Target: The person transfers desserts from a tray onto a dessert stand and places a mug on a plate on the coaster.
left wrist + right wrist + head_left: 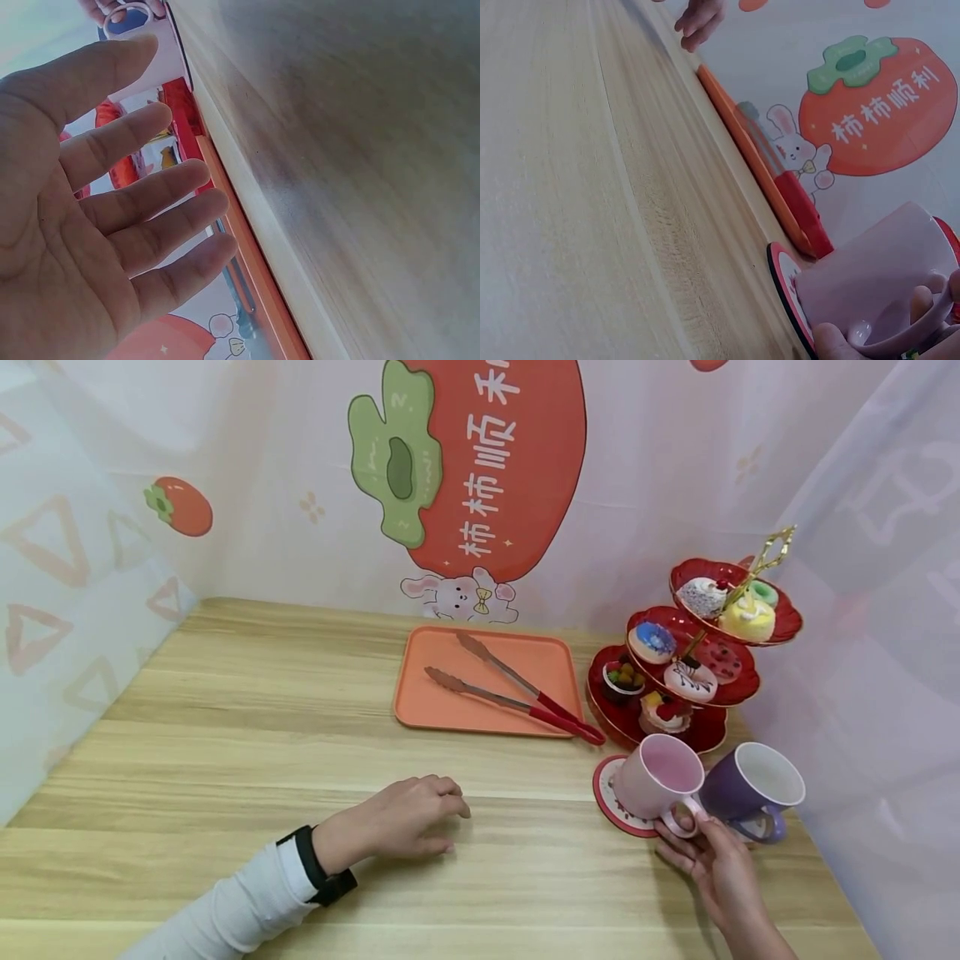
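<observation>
A pink mug stands upright on a round red-edged coaster at the right of the table. My right hand pinches its handle, with fingers through the loop in the right wrist view. Close beside it, to the right, is a purple mug with a white inside. My left hand is over the middle of the table, palm down, holding nothing; the left wrist view shows its fingers loosely spread.
An orange tray lies at the back middle, with red-handled tongs across it, handles past its right edge. Behind the mugs rises a red three-tier stand bearing several small cakes. A printed curtain borders the table.
</observation>
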`<control>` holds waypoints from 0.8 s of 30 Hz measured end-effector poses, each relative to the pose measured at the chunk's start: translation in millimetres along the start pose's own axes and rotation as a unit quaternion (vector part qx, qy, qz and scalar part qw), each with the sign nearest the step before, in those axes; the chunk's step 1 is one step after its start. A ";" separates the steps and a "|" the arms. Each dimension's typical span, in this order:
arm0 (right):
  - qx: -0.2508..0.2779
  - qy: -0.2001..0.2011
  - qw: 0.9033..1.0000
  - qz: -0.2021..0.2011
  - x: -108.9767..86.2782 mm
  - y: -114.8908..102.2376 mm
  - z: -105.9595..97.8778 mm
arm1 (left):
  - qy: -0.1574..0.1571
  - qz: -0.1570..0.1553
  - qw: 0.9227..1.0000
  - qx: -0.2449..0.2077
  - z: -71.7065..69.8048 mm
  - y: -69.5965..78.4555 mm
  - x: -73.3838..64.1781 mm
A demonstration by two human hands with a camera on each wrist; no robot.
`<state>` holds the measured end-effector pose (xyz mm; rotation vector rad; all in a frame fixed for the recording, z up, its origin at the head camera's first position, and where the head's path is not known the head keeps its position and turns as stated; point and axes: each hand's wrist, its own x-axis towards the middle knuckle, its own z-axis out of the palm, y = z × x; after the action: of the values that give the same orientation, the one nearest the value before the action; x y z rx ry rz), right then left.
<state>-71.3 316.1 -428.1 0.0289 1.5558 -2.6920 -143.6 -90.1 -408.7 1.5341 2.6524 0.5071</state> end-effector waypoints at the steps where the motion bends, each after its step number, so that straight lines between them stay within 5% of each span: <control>1: -0.010 0.003 1.000 0.001 -0.2 -0.1 0.1 | -0.001 0.001 1.000 0.000 0.1 -0.1 0.2; 5: -0.088 0.043 0.995 -0.001 0.1 3.1 -2.4 | 0.000 0.006 1.000 0.002 0.9 -0.3 0.6; 11: -0.234 0.186 0.954 -0.020 2.6 16.6 -15.1 | 0.002 0.010 1.000 0.009 1.0 -0.9 1.0; 13: -0.244 0.214 0.945 -0.032 1.9 18.6 -13.8 | 0.001 0.008 1.000 0.010 0.7 -1.0 1.3; 21: -0.255 0.230 0.937 -0.062 -1.7 22.6 -13.3 | -0.004 -0.002 1.000 0.012 1.0 -1.1 1.5; 24: -0.254 0.258 0.928 -0.092 -5.1 20.6 0.7 | -0.002 -0.001 1.000 0.011 0.9 -1.1 1.1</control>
<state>-65.4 305.3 -445.4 0.6528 2.4758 -2.4263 -144.9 -89.4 -409.8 1.5353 2.6650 0.4748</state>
